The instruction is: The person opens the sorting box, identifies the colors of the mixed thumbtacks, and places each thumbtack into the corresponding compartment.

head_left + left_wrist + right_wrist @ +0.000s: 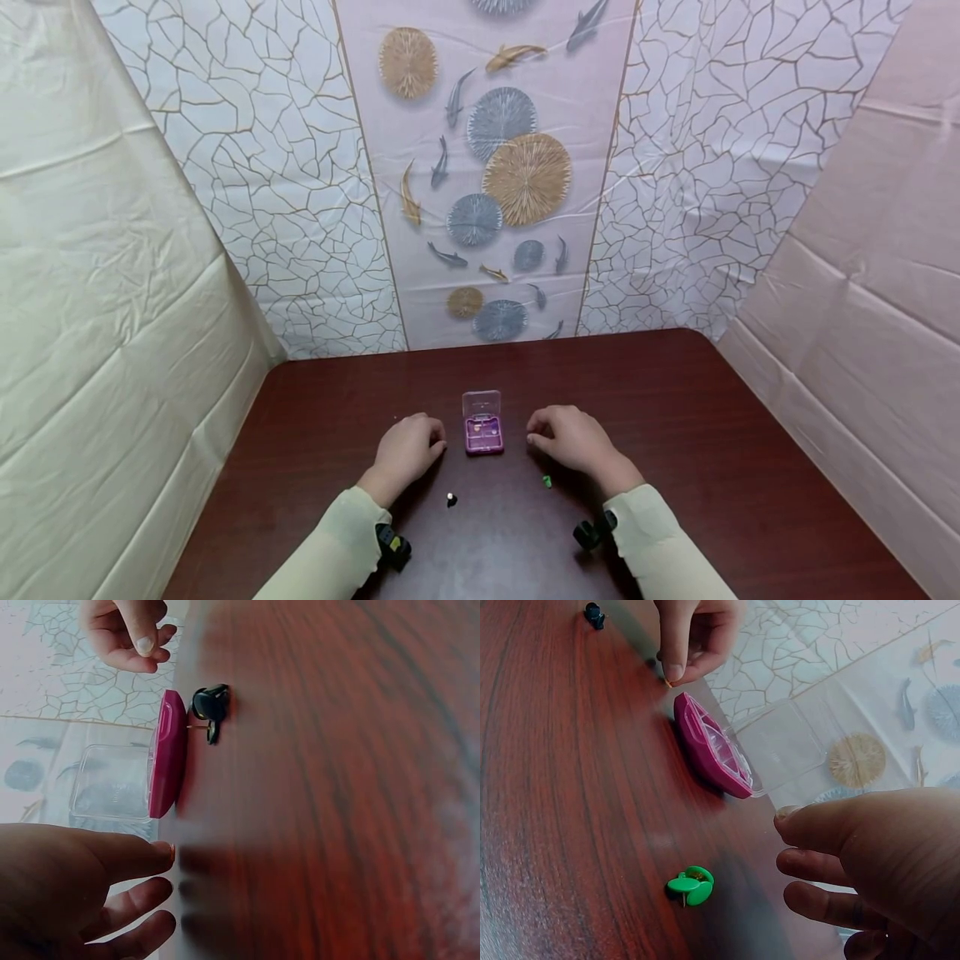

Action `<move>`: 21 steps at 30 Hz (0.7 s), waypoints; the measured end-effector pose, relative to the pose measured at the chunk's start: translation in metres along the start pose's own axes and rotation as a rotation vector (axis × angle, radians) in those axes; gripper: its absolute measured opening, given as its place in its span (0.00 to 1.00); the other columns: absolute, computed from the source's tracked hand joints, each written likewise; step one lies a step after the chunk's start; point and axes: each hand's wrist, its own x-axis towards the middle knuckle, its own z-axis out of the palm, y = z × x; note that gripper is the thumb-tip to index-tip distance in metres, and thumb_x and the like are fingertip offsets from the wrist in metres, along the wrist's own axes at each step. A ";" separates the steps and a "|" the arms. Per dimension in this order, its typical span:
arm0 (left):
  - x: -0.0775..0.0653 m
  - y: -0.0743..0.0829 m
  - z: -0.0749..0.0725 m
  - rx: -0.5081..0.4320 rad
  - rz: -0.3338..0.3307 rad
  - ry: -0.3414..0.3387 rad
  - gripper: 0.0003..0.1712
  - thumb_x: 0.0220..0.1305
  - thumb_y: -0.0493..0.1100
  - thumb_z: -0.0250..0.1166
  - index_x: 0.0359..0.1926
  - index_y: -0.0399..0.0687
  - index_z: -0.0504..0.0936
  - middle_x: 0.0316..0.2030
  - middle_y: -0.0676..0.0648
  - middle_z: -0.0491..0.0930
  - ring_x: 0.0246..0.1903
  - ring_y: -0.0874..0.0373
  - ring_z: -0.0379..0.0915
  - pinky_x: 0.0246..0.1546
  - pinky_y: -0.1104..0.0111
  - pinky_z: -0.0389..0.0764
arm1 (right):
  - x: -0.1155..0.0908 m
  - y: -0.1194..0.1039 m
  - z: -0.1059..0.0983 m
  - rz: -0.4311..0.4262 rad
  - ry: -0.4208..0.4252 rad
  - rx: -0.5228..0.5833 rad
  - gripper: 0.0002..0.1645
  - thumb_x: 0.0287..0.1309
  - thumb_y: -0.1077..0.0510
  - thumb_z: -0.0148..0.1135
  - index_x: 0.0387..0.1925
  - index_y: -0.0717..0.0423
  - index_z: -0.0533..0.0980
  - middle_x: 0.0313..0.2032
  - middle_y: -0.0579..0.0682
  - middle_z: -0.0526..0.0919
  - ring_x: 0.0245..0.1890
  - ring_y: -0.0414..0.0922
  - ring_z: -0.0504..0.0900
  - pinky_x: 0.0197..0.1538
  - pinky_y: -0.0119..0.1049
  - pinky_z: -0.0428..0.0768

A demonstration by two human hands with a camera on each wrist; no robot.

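A magenta compartment box [483, 437] stands between the hands, its clear lid [481, 403] raised. Small orange and pale items lie in its compartments. Left of the box, my left hand [408, 448] holds its fingertips low over the table. Thumb and forefinger seem to pinch a small orange thumbtack [669, 684], mostly hidden by them. To the box's right, my right hand [573, 437] hovers with loosely bent fingers and holds nothing. Green thumbtacks [693, 886] lie in a small cluster near it. A black cluster of thumbtacks [211, 706] sits nearer the body on the left.
The dark red-brown table [495, 558] carries everything. Patterned cloth [495, 208] hangs behind it, with pale cloth sheets [127, 333] at both sides. Black camera straps are on both wrists. A tiny pale speck shows beyond the left hand.
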 end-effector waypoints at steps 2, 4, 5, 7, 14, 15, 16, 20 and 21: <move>0.002 0.000 0.001 0.001 0.000 0.003 0.03 0.59 0.48 0.70 0.28 0.61 0.84 0.28 0.57 0.77 0.24 0.63 0.69 0.26 0.63 0.76 | 0.000 0.000 0.000 0.001 0.001 -0.001 0.03 0.55 0.48 0.70 0.34 0.37 0.83 0.29 0.33 0.82 0.28 0.33 0.76 0.36 0.43 0.81; 0.003 0.001 0.001 0.000 -0.001 0.010 0.03 0.59 0.49 0.69 0.29 0.61 0.85 0.28 0.57 0.77 0.24 0.63 0.69 0.26 0.63 0.77 | 0.000 0.000 0.000 0.000 0.002 0.002 0.03 0.55 0.49 0.70 0.34 0.38 0.84 0.29 0.34 0.83 0.28 0.33 0.76 0.36 0.43 0.81; 0.004 0.001 0.001 -0.002 -0.001 0.013 0.03 0.59 0.49 0.70 0.29 0.61 0.84 0.28 0.57 0.77 0.25 0.63 0.69 0.26 0.63 0.77 | 0.000 0.000 0.000 0.003 0.001 0.001 0.03 0.55 0.49 0.69 0.34 0.38 0.84 0.29 0.34 0.82 0.28 0.33 0.76 0.36 0.43 0.81; 0.006 0.002 0.001 -0.010 -0.001 0.018 0.04 0.59 0.49 0.70 0.29 0.62 0.84 0.28 0.57 0.78 0.25 0.63 0.69 0.27 0.62 0.78 | 0.000 0.000 0.000 0.003 -0.002 0.001 0.04 0.56 0.48 0.69 0.34 0.38 0.84 0.29 0.34 0.82 0.28 0.33 0.76 0.36 0.43 0.81; 0.009 0.007 -0.001 -0.015 -0.020 0.030 0.03 0.59 0.50 0.70 0.29 0.62 0.85 0.28 0.57 0.80 0.25 0.63 0.70 0.29 0.61 0.79 | -0.002 0.002 0.002 0.005 -0.003 -0.002 0.03 0.55 0.47 0.69 0.33 0.35 0.83 0.29 0.34 0.82 0.28 0.33 0.76 0.36 0.42 0.81; 0.010 0.008 -0.001 -0.018 -0.018 0.035 0.03 0.59 0.50 0.70 0.29 0.62 0.85 0.28 0.57 0.80 0.25 0.63 0.70 0.29 0.62 0.79 | -0.002 0.002 0.002 0.006 -0.002 -0.004 0.03 0.55 0.47 0.69 0.33 0.35 0.83 0.29 0.34 0.82 0.28 0.33 0.76 0.36 0.42 0.81; 0.011 0.009 -0.001 -0.018 -0.016 0.037 0.03 0.59 0.50 0.70 0.29 0.62 0.85 0.28 0.57 0.80 0.25 0.63 0.70 0.28 0.62 0.79 | -0.003 0.003 0.002 0.008 -0.001 -0.006 0.03 0.55 0.47 0.69 0.33 0.35 0.83 0.29 0.33 0.82 0.28 0.33 0.76 0.36 0.42 0.81; 0.014 0.015 -0.003 -0.023 -0.001 0.042 0.03 0.60 0.50 0.69 0.30 0.62 0.85 0.27 0.57 0.79 0.24 0.63 0.70 0.26 0.64 0.78 | -0.003 0.004 0.003 0.020 0.003 -0.011 0.02 0.56 0.46 0.69 0.33 0.34 0.83 0.29 0.32 0.81 0.28 0.32 0.75 0.36 0.40 0.81; 0.014 0.016 -0.004 -0.024 0.000 0.041 0.03 0.60 0.50 0.69 0.30 0.61 0.85 0.27 0.57 0.79 0.24 0.63 0.70 0.26 0.64 0.78 | -0.004 0.005 0.003 0.026 0.003 -0.011 0.02 0.55 0.45 0.69 0.32 0.33 0.82 0.28 0.32 0.81 0.28 0.32 0.75 0.36 0.39 0.80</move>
